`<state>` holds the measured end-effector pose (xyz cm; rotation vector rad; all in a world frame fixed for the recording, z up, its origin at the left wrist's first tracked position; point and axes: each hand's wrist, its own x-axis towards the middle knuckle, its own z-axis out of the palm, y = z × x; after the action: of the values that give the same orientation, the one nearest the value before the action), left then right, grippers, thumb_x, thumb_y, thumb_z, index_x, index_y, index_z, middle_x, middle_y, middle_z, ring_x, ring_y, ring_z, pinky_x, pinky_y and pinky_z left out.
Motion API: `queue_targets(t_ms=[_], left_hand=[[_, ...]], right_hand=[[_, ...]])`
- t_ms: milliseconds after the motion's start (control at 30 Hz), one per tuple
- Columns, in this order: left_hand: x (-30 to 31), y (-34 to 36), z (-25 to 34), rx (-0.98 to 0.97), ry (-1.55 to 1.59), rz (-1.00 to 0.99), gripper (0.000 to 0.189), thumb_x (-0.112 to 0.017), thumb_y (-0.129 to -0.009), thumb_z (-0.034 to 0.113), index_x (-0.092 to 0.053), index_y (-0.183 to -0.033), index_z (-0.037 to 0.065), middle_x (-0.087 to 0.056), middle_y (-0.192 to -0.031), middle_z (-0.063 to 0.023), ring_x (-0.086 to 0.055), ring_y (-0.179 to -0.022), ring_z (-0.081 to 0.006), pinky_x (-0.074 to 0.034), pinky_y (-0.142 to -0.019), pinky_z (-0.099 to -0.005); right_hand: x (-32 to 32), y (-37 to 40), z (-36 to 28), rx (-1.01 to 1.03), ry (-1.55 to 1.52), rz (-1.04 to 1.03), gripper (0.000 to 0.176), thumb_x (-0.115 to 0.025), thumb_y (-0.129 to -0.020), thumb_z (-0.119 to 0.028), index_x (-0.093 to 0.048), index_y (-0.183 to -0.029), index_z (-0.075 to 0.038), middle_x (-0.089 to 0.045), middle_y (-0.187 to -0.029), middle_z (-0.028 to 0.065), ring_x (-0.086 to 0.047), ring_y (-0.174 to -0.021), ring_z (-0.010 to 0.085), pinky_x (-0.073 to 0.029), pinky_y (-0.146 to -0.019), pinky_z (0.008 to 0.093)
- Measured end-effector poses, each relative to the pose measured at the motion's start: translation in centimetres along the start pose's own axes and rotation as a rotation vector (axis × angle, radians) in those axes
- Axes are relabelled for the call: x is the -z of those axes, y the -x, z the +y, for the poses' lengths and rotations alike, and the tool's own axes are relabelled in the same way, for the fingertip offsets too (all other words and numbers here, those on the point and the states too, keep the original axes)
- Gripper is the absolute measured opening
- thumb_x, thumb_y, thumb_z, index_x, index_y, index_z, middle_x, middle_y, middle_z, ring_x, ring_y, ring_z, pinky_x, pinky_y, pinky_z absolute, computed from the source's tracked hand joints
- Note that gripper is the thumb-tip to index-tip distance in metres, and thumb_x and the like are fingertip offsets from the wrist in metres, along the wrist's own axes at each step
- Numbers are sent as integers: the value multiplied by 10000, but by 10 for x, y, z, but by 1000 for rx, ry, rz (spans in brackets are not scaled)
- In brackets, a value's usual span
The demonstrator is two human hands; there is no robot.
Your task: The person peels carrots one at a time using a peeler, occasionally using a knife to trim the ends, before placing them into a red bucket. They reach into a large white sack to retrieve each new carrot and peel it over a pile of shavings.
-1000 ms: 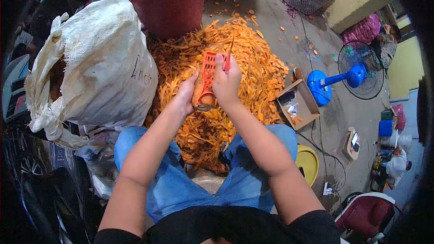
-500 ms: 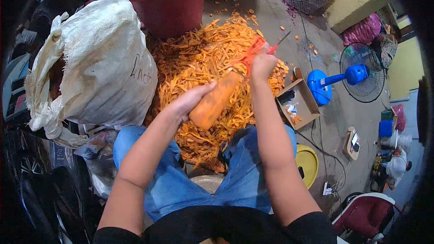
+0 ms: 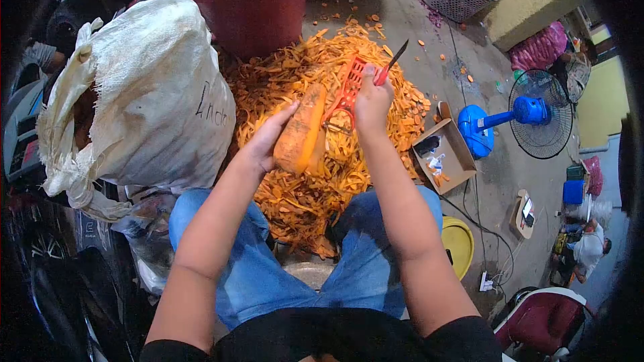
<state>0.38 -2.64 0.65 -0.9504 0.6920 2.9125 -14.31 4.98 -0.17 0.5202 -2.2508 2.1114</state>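
Note:
A thick carrot (image 3: 300,135) is gripped in my left hand (image 3: 270,135), with a bright peeled strip down its side and dull skin elsewhere. My right hand (image 3: 373,104) is closed around a red peeler (image 3: 349,84), whose blade end sits just right of the carrot, apart from it. The same hand also holds a knife (image 3: 397,53) with a red handle, its dark blade pointing up and away. Beneath both hands spreads a big heap of orange peelings (image 3: 268,87).
A white woven sack (image 3: 147,87) stands at the left, a maroon tub (image 3: 248,13) behind the heap. On the right are a cardboard box (image 3: 459,167), a blue fan (image 3: 493,121), a yellow lid (image 3: 458,245) and cables. A person (image 3: 590,247) sits far right.
The peeler has come off the carrot and moved slightly right. The carrot has turned more upright in my left hand, showing a peeled strip.

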Motion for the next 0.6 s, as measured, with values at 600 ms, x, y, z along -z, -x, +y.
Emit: queue_targets(t_ms=[600], left_hand=[[0, -16, -30, -15, -53, 72, 341, -304, -847, 318, -485, -975, 59, -564, -861, -85, -557, -713, -177, -472, -617, -322]], right_hand=[[-5, 51, -24, 3, -62, -164, 247, -445, -818, -208, -448, -678, -5, -446, -559, 78, -383, -516, 132, -344, -491, 301]])
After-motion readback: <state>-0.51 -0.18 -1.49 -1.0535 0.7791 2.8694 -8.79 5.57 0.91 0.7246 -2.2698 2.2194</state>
